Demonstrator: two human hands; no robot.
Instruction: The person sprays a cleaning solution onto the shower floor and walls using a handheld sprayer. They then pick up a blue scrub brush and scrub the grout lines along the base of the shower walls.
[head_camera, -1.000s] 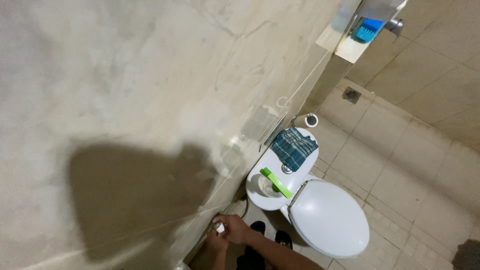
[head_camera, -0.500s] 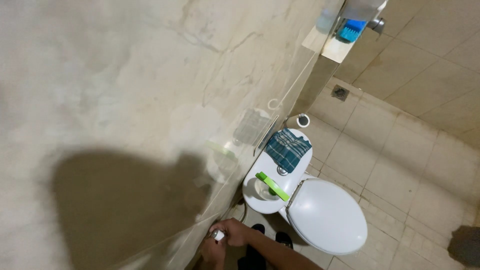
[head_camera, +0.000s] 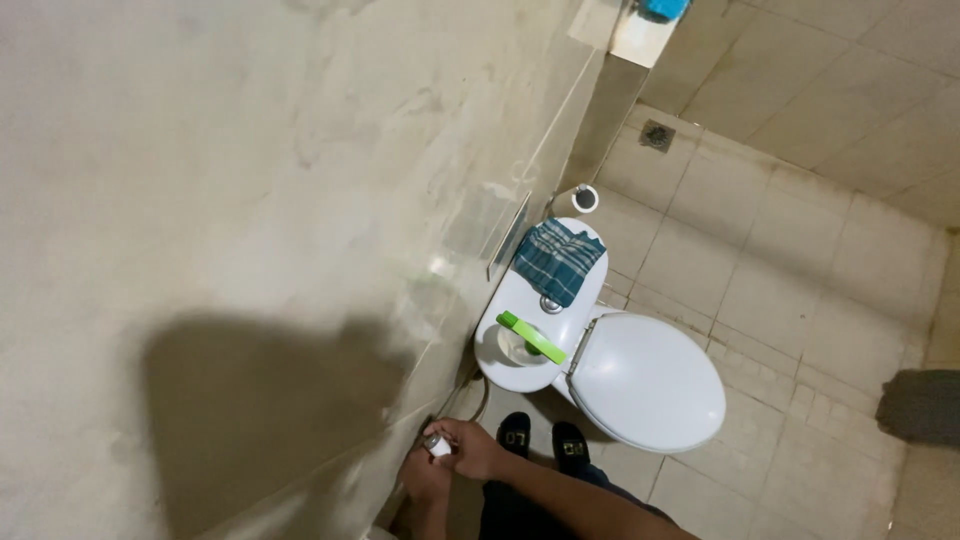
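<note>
Both my hands are low against the beige wall at the bottom of the view. My right hand (head_camera: 478, 450) has its fingers closed on a small white and metal fitting (head_camera: 437, 445) at the foot of the wall. My left hand (head_camera: 424, 477) is curled just below it and touches the same fitting; its grip is hidden. A thin hose (head_camera: 484, 400) runs from there towards the white toilet tank (head_camera: 520, 372). My feet in black slippers (head_camera: 515, 434) stand beside the toilet.
The toilet lid (head_camera: 645, 382) is closed. On the tank lie a green brush-like object (head_camera: 533, 337) and a blue checked cloth (head_camera: 558, 262); a paper roll (head_camera: 585, 198) stands behind. The tiled floor has a drain (head_camera: 657, 135) and a dark mat (head_camera: 920, 405) at right.
My hands stay on the fitting at the wall. The view has shifted a little, so the toilet now sits higher in the frame.
</note>
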